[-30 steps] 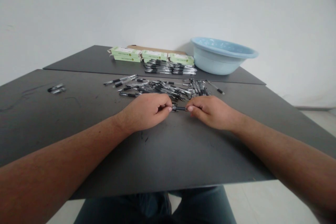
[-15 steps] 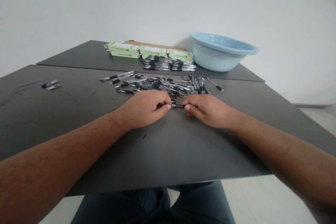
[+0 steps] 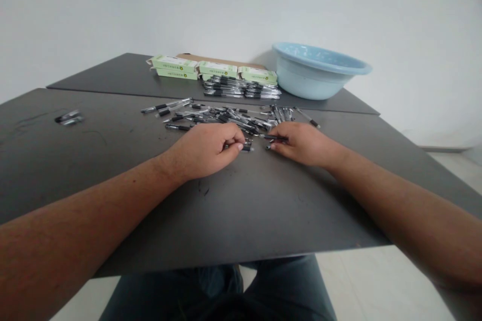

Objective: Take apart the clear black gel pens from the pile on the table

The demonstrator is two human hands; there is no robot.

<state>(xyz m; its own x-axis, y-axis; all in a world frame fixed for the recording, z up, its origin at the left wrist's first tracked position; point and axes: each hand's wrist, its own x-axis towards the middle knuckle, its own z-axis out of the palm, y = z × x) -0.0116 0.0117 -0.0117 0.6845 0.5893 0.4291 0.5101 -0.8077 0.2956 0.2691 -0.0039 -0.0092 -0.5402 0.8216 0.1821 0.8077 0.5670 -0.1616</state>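
My left hand [image 3: 205, 150] rests on the dark grey table [image 3: 241, 210], curled around a short black pen piece [image 3: 244, 147] that sticks out past the fingertips. A little to its right, my right hand [image 3: 301, 143] is at the near edge of a loose pile of black-and-clear pens [image 3: 229, 119]. Its thumb and fingers pinch a dark pen [image 3: 276, 137]. The two hands are apart, with a small gap between the pen piece and the right fingertips.
A light blue basin [image 3: 320, 70] stands at the back right. Three green boxes [image 3: 218, 68] and a neat row of pens [image 3: 241, 89] lie on the rear table. Two pen parts [image 3: 68, 118] lie far left. The table's front edge is near my lap.
Both hands held one pen together before. Now they have separated: the left keeps a piece, and the right has moved back and right to the pile's edge.
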